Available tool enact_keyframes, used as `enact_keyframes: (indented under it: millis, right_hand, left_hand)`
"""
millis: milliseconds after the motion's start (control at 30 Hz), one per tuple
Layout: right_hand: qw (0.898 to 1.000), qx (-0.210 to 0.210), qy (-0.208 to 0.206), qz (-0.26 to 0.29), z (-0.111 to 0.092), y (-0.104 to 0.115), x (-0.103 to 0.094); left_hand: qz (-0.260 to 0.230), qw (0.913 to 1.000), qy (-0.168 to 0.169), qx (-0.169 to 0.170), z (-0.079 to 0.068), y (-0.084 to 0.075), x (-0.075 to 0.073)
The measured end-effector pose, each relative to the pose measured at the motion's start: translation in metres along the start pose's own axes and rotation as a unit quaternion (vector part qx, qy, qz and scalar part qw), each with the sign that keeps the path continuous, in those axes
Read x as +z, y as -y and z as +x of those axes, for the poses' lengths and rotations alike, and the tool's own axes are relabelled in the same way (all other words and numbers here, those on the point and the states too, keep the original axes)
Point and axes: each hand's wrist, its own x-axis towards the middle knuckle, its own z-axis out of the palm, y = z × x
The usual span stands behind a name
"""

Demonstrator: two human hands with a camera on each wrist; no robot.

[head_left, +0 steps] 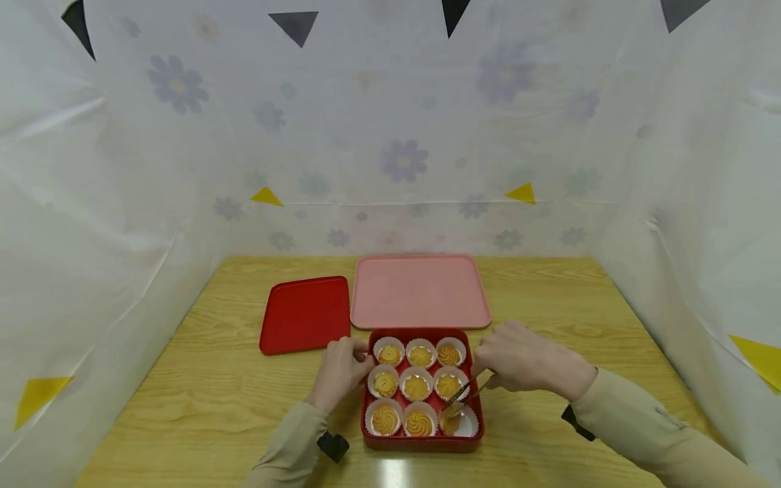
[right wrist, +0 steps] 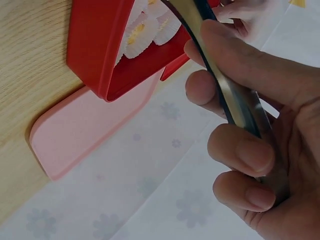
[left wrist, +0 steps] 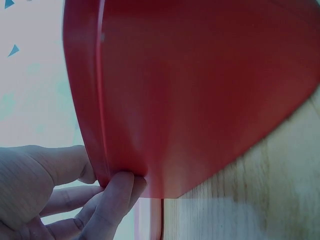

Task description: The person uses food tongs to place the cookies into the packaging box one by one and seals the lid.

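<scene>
A red box [head_left: 422, 444] holds several swirl-topped cookies [head_left: 417, 388], each in a white paper cup [head_left: 468, 423], laid out in rows. At its far left edge, my left hand [head_left: 340, 371] grips the rim between thumb and fingers; the left wrist view shows the box's side wall [left wrist: 190, 100] close up. From the right, my right hand [head_left: 527, 359] holds metal tongs [right wrist: 240, 111], fingers wrapped round both arms. The tong tips reach down into the front right cup, at a cookie [head_left: 450, 425] that lies toward the cup's left side.
Behind the box lies a pink tray [head_left: 421, 291], and to its left a flat red tray [head_left: 307, 315]. The wooden table [head_left: 201, 407] is bounded by white sheeting [head_left: 403, 224] with flower prints at the back and sides.
</scene>
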Motion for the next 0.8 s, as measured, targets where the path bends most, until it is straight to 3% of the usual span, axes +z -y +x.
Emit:
enact_keyframes:
  millis: [367,800]
  right_hand:
    - [0.999,-0.011,-0.038,-0.001,-0.025,-0.005,0.001]
    - [0.992,-0.041,-0.120,-0.023,-0.040,-0.008,0.024]
  left_hand:
    - [-0.002,1.0000,0.001,0.002,0.001,0.000,0.001]
    - [0.001,1.0000,0.000,-0.004,0.002,0.001,0.001]
